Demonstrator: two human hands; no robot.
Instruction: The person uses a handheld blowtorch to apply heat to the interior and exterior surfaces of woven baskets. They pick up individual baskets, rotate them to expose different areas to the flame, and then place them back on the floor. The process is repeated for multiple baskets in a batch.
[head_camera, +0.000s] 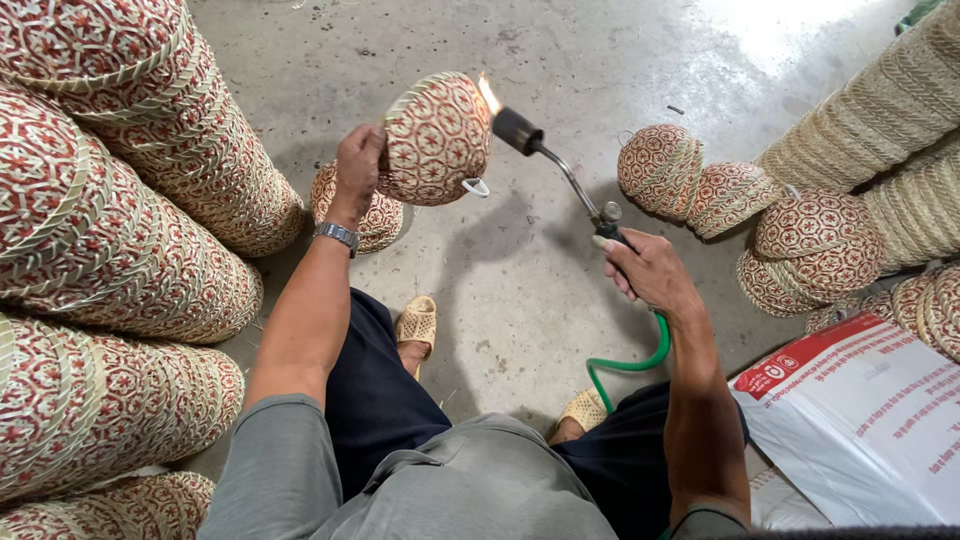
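Your left hand (358, 165) clamped on the woven basket's (437, 138) rim, upper centre, your right hand (645, 268) closed round the gas torch (560, 165), flame (489, 94) touching the basket, green hose (630, 365) trailing below.

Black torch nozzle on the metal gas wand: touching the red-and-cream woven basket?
Apart. Head view shows a gap between black torch nozzle and red-and-cream woven basket; only the flame nears it.

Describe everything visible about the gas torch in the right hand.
The gas torch is a thin bent metal tube ending in a dark cylindrical nozzle, lit with a small yellow flame at its tip. It slants up and left toward the woven bowl held by the left hand. The right hand closes around its handle; a green hose curls down from it.
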